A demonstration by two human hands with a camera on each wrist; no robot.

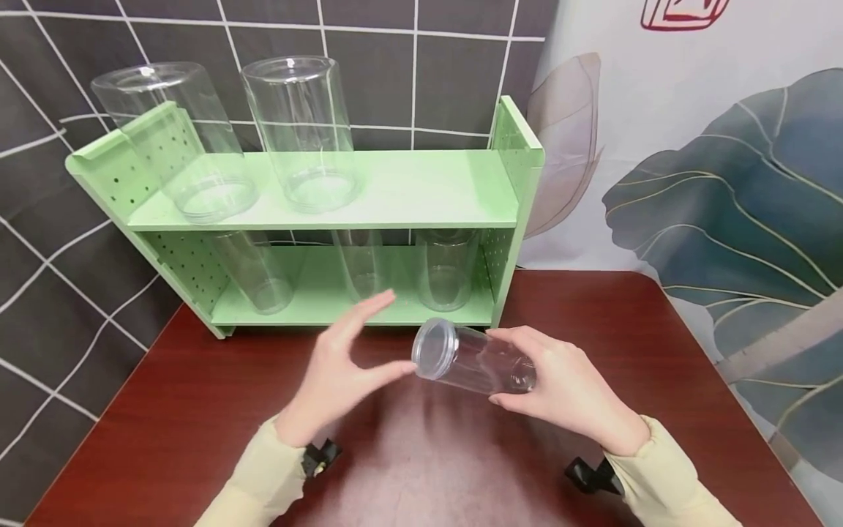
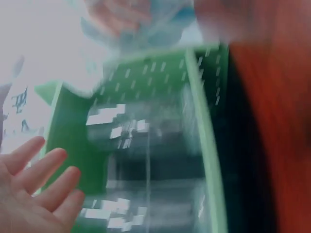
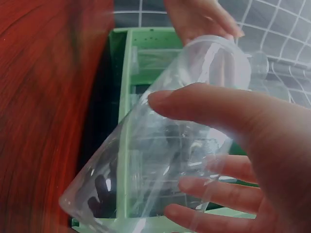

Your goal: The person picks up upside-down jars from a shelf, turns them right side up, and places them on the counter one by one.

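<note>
A clear cylindrical plastic jar (image 1: 479,360) lies tilted in the air above the table, its capped end (image 1: 435,350) facing left. My right hand (image 1: 563,380) grips the jar near the other end, thumb on one side and fingers on the other, as the right wrist view shows along the jar's side (image 3: 104,170). Facing the capped end is my left hand (image 1: 339,377), thumb and fingers spread wide, with nothing held. Its thumb tip is right at the edge of the cap. The left wrist view is blurred and shows its fingers (image 2: 51,184) loosely extended.
Behind the hands stands a green two-tier shelf (image 1: 428,189) on the red-brown table (image 1: 421,454). Two large clear jars (image 1: 299,139) stand on its upper tier. Three narrower ones, including a right-hand jar (image 1: 448,274), are below. A dark tiled wall (image 1: 369,80) rises behind.
</note>
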